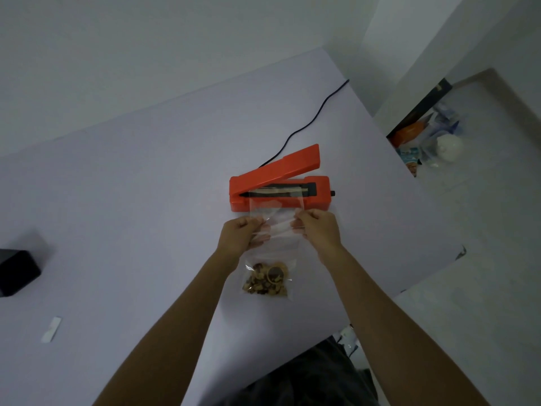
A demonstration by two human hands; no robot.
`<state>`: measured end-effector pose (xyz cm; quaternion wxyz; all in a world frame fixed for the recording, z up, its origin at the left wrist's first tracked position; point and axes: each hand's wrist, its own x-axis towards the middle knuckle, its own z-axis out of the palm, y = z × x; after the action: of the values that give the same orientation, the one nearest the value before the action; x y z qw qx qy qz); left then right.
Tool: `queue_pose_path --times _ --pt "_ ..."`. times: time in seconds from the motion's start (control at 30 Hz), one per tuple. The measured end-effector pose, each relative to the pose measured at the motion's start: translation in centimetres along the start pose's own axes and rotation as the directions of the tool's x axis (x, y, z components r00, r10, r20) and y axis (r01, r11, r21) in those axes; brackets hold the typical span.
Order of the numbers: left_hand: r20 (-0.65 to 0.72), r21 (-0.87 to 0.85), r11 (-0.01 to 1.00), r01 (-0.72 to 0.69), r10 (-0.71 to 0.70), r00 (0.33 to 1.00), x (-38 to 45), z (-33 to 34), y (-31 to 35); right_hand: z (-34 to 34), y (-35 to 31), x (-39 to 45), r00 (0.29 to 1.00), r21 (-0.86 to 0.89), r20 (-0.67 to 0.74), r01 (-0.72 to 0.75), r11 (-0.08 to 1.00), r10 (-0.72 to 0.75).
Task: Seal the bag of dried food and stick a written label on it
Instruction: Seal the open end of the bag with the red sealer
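Left hand (240, 233) and right hand (317, 227) pinch the limp, slippery clear plastic bag (273, 230) near its mouth — light, bottom-weighted — best held at both edges.

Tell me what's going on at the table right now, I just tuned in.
A person is holding a clear bag of dried food by its upper part, left hand on one side and right hand on the other. The bag's open top lies across the bar of an orange heat sealer, whose lid is raised, so no seal is being pressed yet. A small white strip, possibly the label, lies apart at the near left.
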<state>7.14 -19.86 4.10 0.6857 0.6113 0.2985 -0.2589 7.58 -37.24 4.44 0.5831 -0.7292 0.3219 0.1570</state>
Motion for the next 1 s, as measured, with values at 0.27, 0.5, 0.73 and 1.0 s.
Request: queue_pose_path --times 0.27,0.5,0.73,1.0 --pt "0.006 0.022 1.0 -0.006 0.006 1.0 0.5 -0.1 0.3 -2.0 -1.8 -1.6 0.973 -0.406 -0.131 0.123 0.906 -0.191" --pt "0.007 0.008 1.0 -0.006 0.005 1.0 0.7 -0.1 0.2 -3.9 -10.7 -4.7 0.701 -0.3 -0.3 0.575 0.761 -0.647" --pt "-0.002 0.0 1.0 -0.004 0.004 1.0 1.0 0.0 -0.1 -3.3 -11.9 -3.5 0.73 -0.393 -0.052 0.612 0.686 -0.682" --pt "0.003 -0.021 1.0 0.011 -0.011 1.0 1.1 0.1 -0.1 -3.9 -10.4 -2.3 0.794 -0.399 -0.121 0.511 0.762 -0.596"
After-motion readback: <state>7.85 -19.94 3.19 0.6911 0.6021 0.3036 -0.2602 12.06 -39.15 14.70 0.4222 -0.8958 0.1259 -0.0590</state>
